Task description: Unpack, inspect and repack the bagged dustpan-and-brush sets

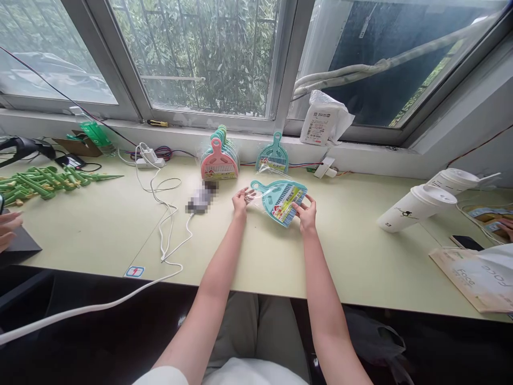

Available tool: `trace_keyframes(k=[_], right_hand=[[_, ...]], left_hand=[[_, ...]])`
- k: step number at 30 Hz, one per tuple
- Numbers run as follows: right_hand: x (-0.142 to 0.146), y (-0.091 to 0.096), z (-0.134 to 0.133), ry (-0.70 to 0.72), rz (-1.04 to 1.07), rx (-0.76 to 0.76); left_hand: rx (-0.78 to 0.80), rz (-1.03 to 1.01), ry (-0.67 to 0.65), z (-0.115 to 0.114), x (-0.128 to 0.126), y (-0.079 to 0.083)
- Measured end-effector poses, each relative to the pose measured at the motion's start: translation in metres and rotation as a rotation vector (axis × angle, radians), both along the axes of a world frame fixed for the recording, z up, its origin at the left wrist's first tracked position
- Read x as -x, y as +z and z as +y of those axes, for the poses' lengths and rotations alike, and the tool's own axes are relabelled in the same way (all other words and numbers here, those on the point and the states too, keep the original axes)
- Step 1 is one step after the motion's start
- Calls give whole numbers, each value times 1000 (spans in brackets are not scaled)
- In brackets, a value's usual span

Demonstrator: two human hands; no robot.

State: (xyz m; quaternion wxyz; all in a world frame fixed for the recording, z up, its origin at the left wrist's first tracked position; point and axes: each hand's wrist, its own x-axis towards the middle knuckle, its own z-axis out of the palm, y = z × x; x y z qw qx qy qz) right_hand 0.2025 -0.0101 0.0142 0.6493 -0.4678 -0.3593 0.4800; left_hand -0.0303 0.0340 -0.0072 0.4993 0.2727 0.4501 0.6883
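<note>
A teal mini dustpan with a brush [276, 199] and a yellow label is tilted above the table, handle toward the upper left, in clear plastic wrap. My right hand [306, 215] grips its wide brush edge at the lower right, thumb on the label. Beside the handle, my left hand [239, 202] has its fingers closed on the loose clear plastic wrap [255, 199]. Behind, another teal dustpan set [273, 156] leans upright against the wall. To its left stands a row of similar sets, a pink dustpan [219, 163] in front.
White cables [166, 214] and a pixelated object [202, 198] lie left of my hands. Green plastic pieces [44, 182] are heaped farther left. White cups [417, 207] and a paper bag [473, 278] are on the right. Other people's hands [8, 230] show at both sides.
</note>
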Motion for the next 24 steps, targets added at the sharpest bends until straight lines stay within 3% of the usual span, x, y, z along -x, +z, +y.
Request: trace_keyframes(k=[4,8,12,13,15,17,19,22,24], right_hand=[[-19,-10,5,-190,130,29],[-32,-20,9,-311,247,53],[-30,-23,10,-289,293,33],[-27,-22,10,-263,286,20],[-19,-19,10,-182,257,-9],[-8,-16,9,-59,214,-32],[1,-14,7,75,139,-23],[7,-14,6,173,-111,107],[1,-15,7,157,-303,205]], left_hand=[[81,123,285,2,10,0],[29,558,334,-7,3,3],[-112,869,380,-22,-15,12],[-175,874,346,-25,-19,14],[-277,787,151,-29,-29,17],[-281,615,-123,-31,-40,16],[-228,453,-282,-32,-51,12],[-191,362,-216,-29,-58,6],[-189,362,-125,-25,-56,3]])
